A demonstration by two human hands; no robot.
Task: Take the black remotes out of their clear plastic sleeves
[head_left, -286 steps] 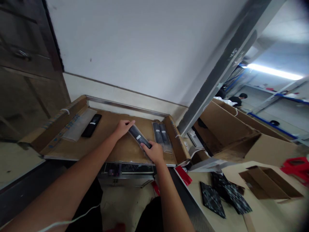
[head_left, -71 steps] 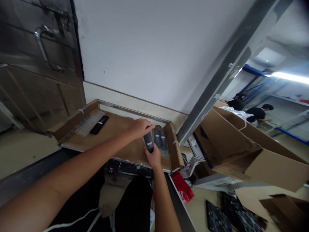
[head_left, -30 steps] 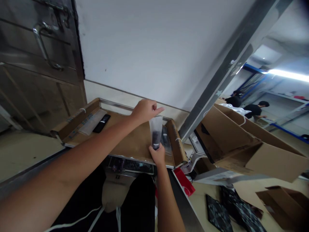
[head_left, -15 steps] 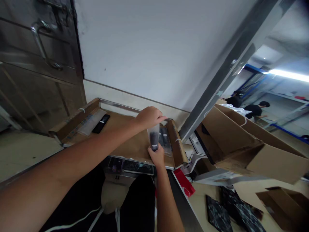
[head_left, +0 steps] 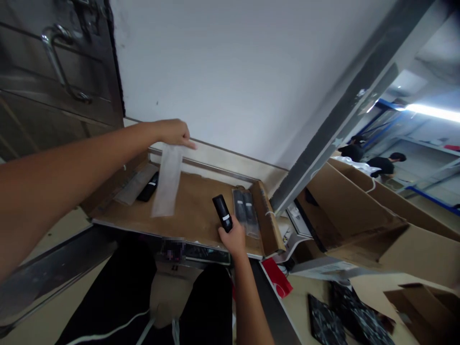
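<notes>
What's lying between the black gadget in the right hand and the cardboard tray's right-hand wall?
The head view shows two plastic-sleeved gadgets lying side by side there, each with a white patch, just right of the held gadget.

Sleeved devices point(head_left: 248, 211) in tray point(head_left: 196, 196), right side

A translucent sleeve point(head_left: 167, 184) hangs below the left grip point(head_left: 175, 132); a black device point(head_left: 221, 209) juts from the right grip point(head_left: 234, 238).
</notes>
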